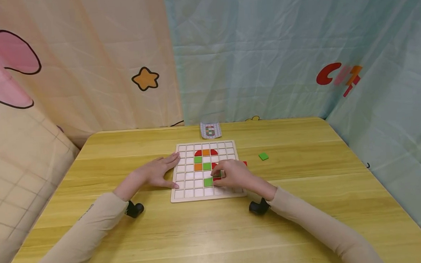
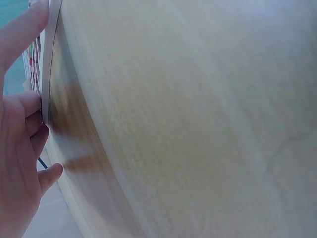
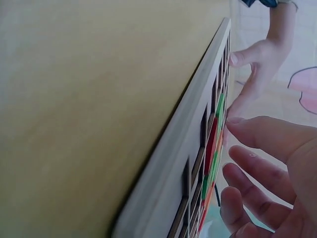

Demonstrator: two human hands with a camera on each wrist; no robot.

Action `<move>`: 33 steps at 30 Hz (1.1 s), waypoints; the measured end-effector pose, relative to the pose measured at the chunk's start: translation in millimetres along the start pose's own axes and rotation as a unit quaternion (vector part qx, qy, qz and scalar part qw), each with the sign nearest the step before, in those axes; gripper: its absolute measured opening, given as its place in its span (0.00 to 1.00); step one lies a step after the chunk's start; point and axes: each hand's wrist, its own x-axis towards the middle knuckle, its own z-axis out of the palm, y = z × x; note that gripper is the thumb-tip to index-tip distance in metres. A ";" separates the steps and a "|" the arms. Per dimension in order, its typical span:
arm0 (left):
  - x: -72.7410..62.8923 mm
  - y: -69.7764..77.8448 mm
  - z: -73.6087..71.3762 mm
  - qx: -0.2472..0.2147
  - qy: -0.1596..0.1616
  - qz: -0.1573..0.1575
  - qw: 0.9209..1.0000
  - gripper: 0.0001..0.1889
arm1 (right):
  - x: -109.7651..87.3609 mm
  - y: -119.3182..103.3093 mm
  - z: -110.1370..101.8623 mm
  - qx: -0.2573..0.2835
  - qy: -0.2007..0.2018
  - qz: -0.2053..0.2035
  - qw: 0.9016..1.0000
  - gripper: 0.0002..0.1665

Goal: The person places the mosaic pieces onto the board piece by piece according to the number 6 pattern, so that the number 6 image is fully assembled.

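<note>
A white gridded wooden board (image 1: 199,199) lies on the table, with red, orange and green pieces in some cells. My left hand (image 1: 159,173) rests on its left edge, fingers and thumb spread; the left wrist view shows the fingers at the rim. Over the board's right half is my right hand (image 1: 235,173), thumb and forefinger curved beside a green tile (image 1: 208,182) and a partly hidden red piece (image 1: 217,179). In the right wrist view, thumb and fingers (image 3: 265,173) stand apart with nothing visible between them. A red quarter-round (image 1: 198,153) and an orange tile (image 1: 206,152) sit higher up.
A loose green tile (image 1: 263,156) lies right of the board. A red piece (image 1: 245,163) shows partly behind my right hand. Beyond the board, a small card (image 1: 210,130) with a coloured grid pattern stands near the table's back edge, before a curtain (image 1: 243,67).
</note>
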 end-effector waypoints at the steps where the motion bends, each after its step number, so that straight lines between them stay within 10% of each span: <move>1: 0.1 0.0 0.1 0.000 -0.001 -0.001 1.000 0.56 | -0.8 2.4 -0.4 -0.002 0.005 0.000 1.000 0.12; 33: -0.4 0.3 0.9 0.002 0.006 0.003 1.000 0.56 | -35.2 82.1 -34.0 0.001 0.073 0.091 0.993 0.21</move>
